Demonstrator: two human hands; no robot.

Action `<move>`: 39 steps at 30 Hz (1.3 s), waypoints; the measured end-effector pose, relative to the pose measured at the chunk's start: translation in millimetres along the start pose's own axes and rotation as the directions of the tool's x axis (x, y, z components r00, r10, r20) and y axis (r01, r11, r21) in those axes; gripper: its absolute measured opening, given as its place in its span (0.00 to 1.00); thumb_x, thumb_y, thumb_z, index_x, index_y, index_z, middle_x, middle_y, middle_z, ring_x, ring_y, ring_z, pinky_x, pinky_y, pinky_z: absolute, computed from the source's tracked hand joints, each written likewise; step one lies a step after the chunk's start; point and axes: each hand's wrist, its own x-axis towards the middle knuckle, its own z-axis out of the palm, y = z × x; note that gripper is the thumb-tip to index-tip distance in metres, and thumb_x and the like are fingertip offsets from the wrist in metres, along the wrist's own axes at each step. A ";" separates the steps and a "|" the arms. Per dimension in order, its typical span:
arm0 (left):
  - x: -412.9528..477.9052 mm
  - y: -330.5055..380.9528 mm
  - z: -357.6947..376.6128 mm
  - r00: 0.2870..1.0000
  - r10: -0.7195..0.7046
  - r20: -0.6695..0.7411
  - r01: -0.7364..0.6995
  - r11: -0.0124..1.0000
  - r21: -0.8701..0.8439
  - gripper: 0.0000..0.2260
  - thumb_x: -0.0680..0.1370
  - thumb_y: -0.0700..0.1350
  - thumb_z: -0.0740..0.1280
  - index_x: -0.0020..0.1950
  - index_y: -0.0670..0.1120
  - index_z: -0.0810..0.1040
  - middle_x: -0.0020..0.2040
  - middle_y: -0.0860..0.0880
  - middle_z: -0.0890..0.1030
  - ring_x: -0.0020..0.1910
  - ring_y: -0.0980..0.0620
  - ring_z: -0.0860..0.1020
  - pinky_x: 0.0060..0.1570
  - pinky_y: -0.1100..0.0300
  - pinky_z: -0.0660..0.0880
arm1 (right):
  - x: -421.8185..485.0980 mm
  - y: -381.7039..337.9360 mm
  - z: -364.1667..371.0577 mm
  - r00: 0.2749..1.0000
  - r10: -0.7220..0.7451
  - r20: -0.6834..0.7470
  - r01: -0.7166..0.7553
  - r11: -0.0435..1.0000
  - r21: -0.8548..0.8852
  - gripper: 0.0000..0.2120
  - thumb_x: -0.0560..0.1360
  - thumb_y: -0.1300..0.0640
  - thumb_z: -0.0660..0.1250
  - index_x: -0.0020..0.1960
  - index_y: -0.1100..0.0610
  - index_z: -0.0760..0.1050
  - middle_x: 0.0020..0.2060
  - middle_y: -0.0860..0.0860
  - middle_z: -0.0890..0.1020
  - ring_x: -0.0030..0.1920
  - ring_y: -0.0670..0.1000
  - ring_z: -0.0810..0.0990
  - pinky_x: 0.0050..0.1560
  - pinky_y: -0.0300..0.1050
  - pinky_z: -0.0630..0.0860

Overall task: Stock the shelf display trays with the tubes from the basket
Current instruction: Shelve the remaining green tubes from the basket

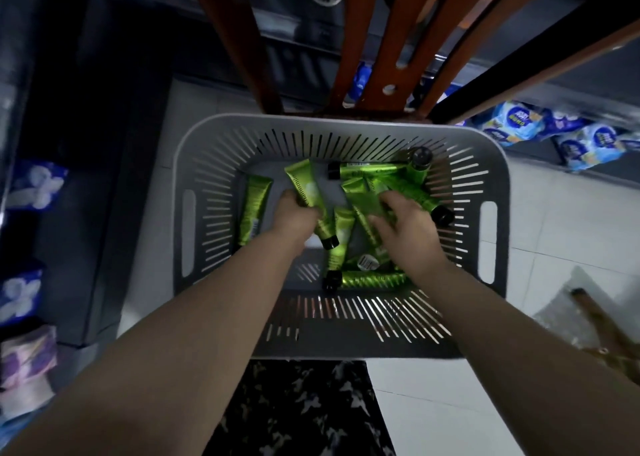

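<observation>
A grey slotted plastic basket (346, 130) sits below me and holds several green tubes with black caps. My left hand (294, 215) is inside it and grips one green tube (306, 187) that points up and away, cap toward me. My right hand (405, 222) reaches into the pile on the right, its fingers curled over a green tube (363, 213); whether it holds that tube is unclear. Another tube (252, 210) lies alone at the basket's left. One more tube (367, 279) lies crosswise near the front.
A brown wooden chair back (377, 57) rises just behind the basket. Dark shelves with blue and white packs (31, 185) line the left. More blue packs (519, 125) lie at the right. A white tiled floor (554, 220) surrounds the basket.
</observation>
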 end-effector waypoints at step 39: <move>-476.0 123.2 -524.5 0.299 0.693 -0.656 -0.803 0.554 0.219 0.04 0.76 0.50 0.66 0.49 0.59 0.77 0.43 0.56 0.81 0.44 0.55 0.80 0.49 0.50 0.78 | -147.4 -633.5 -135.5 0.436 -0.898 0.059 0.665 0.365 0.652 0.10 0.75 0.65 0.67 0.48 0.50 0.77 0.36 0.40 0.82 0.36 0.37 0.78 0.39 0.31 0.74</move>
